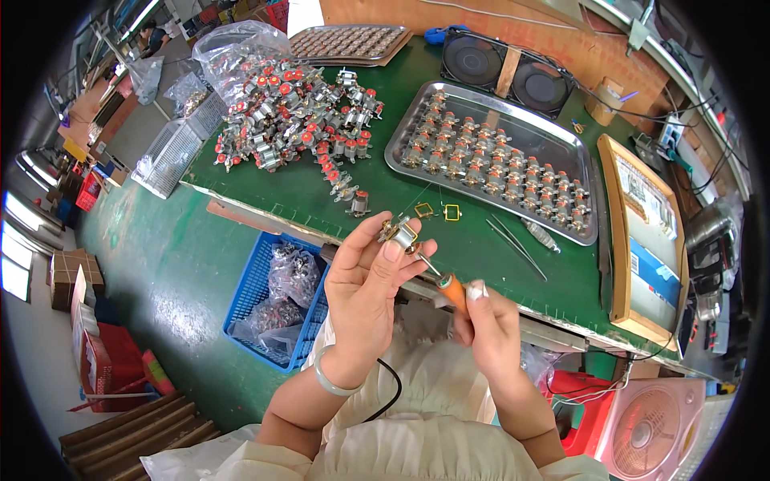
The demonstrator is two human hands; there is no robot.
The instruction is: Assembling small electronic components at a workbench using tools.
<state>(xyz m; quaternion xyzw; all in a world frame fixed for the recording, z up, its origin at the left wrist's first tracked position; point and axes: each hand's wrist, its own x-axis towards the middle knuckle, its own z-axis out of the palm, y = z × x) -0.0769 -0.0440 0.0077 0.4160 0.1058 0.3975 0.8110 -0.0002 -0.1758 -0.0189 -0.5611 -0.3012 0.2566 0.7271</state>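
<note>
Raised over the front edge of the green bench, my left hand (362, 293) pinches a small metal motor part (401, 236) between thumb and fingers. My right hand (491, 325) is closed round the orange handle of a tool that looks like a soldering iron (451, 290). Its metal shaft points up and left, and the tip is at or very close to the lower right of the part; whether they touch I cannot tell. Beyond my hands lie two small yellow frames (452, 212), metal tweezers (517, 248) and a clear-and-grey slim piece (541, 236).
A heap of similar parts (281, 120) covers the bench's left. A metal tray (553, 132) holds rows of them, with two black fans (539, 86) behind. Another filled tray (353, 40) is farther back. A wooden frame (613, 232) stands right; a blue crate (241, 289) sits below.
</note>
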